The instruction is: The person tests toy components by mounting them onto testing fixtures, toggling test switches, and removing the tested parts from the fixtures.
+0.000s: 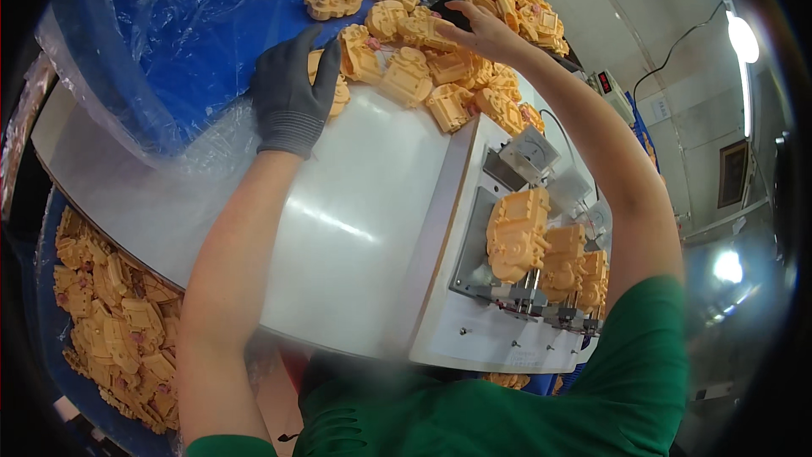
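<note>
1. Small pale-grey box-shaped device [611, 91] at upper right: glowing red digits on a black rectangular display [605, 82], too small to read surely.
2. Square clear-fronted meter with a white dial [531, 153]: fine scale markings, illegible.
3. White sloping machine panel [491, 340]: faint printed label [526, 359] near its lower edge, unreadable.
4. Pale rectangular wall notice [660, 108]: marks too blurred to read.

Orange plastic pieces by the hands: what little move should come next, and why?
Perhaps bring both hands slightly inward to gather some orange plastic pieces: the gloved left hand and the spread right hand flank the heap, and pieces lie loose between them.
</note>
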